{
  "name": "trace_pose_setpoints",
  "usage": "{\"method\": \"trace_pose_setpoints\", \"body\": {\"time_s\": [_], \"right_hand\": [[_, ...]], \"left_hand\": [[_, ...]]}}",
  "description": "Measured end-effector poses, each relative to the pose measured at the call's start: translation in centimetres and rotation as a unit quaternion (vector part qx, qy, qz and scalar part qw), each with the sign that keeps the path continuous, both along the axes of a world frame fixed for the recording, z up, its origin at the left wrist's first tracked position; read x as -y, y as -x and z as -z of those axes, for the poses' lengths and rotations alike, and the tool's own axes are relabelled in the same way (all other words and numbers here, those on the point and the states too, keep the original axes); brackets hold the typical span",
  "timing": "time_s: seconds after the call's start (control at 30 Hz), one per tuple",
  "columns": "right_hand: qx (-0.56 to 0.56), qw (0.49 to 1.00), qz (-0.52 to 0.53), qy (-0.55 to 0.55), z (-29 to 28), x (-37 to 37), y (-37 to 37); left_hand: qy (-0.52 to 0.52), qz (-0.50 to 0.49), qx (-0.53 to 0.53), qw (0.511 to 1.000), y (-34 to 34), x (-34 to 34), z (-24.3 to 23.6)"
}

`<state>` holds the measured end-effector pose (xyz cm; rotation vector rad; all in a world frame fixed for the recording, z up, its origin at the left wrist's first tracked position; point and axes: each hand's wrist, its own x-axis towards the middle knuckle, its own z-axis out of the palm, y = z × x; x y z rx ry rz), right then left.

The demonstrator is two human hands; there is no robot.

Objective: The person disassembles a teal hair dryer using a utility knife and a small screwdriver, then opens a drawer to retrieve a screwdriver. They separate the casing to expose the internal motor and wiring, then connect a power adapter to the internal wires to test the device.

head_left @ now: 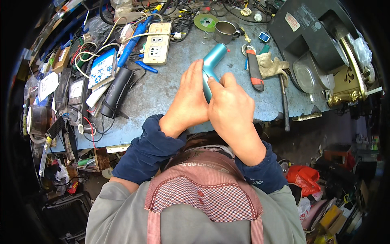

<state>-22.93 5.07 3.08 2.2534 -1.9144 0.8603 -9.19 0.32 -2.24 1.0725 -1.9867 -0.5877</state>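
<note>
A shiny teal device shaped like a bent tube (214, 57) is between my hands at the bench's near middle, its upper end angled away to the right. My left hand (190, 95) steadies it from the left, fingers straight and pressed together along its side. Over its lower part, my right hand (232, 101) is closed, fingers curled and thumb against the device's edge. Whatever sits inside that right grip is hidden. The device's lower end is covered by both hands.
Right of my hands lie a red-and-black handled tool (255, 71), a work glove (271, 66) and a dark rod (284, 103). A metal mug (226, 31) and green disc (205, 22) stand behind. Leftward are a power strip (157, 44), a blue soldering iron (133, 42) and a black cylinder (117, 92).
</note>
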Motion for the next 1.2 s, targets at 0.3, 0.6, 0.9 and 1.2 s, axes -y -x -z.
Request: {"method": "trace_pose_setpoints", "body": {"time_s": [0.3,0.6,0.9,1.2], "right_hand": [[0.014,0.998,-0.060,-0.019,-0.1,1.9,1.2],[0.307,0.951,-0.026,-0.027,2.3,-1.1,6.1],[0.336,0.939,0.017,-0.076,3.5,-5.7,6.0],[0.685,0.668,-0.082,-0.277,4.3,-2.9,4.5]], "left_hand": [[-0.022,0.016,0.019,0.999,-0.7,0.2,-0.3],[-0.051,0.006,0.052,0.997,-0.8,0.0,-1.0],[-0.035,0.008,0.077,0.996,-1.0,0.2,-1.3],[-0.258,0.039,-0.226,0.939,-1.3,1.2,-0.9]]}}
